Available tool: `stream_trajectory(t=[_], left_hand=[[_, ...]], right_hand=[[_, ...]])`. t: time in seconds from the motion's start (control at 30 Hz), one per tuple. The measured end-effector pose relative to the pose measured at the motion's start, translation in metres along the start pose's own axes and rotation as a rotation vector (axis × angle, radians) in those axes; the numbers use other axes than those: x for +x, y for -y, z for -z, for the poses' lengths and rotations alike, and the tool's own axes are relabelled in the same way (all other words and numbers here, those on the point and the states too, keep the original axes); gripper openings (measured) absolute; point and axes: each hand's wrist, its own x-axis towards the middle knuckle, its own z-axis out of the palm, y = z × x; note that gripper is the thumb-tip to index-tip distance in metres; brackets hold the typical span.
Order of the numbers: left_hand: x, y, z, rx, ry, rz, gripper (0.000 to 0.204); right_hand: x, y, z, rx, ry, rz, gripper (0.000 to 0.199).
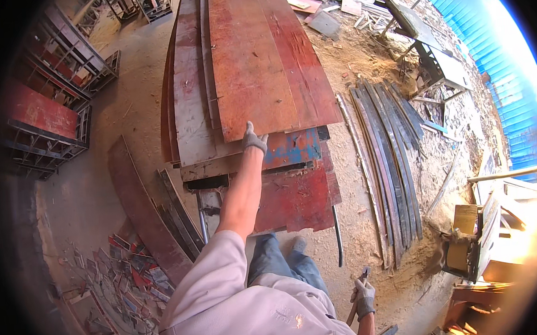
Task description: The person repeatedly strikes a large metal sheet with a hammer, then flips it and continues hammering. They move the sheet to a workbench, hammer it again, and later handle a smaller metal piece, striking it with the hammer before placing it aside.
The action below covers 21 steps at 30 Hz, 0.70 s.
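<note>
My left hand (254, 142), in a grey knit glove, grips the near edge of a long orange-red plywood board (252, 66). Its thumb lies on top of the board while the other fingers are mostly hidden at the edge. This board rests on a stack of worn sheets, among them a grey-white one (189, 111) at the left and a darker red one (303, 70) at the right. Down by my right side, my gloved right hand (364, 300) is closed around a hammer (365, 274) with a wooden handle, apart from the stack.
Long dark strips of wood (388, 162) lie on the ground right of the stack. A curved brown board (141, 203) and a heap of broken scraps (130, 287) lie at the left. Metal-framed panels (45, 123) stand further left, and a blue corrugated fence (497, 56) runs along the right.
</note>
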Motion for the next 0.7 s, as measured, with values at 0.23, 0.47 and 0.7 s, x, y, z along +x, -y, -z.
stream_trajectory(t=[0.23, 0.47, 0.7], left_hand=[[-0.106, 0.021, 0.026, 0.072, -0.056, -0.059, 0.067], [-0.288, 0.09, 0.242, 0.138, -0.276, 0.145, 0.074], [-0.381, 0.167, 0.366, 0.003, -0.267, 0.339, 0.09]], right_hand=[[-0.022, 0.068, -0.019, -0.208, 0.061, 0.248, 0.013], [-0.048, 0.172, -0.045, -0.029, 0.478, 0.615, 0.037], [0.02, 0.205, -0.127, -0.582, 0.669, 0.577, 0.027]])
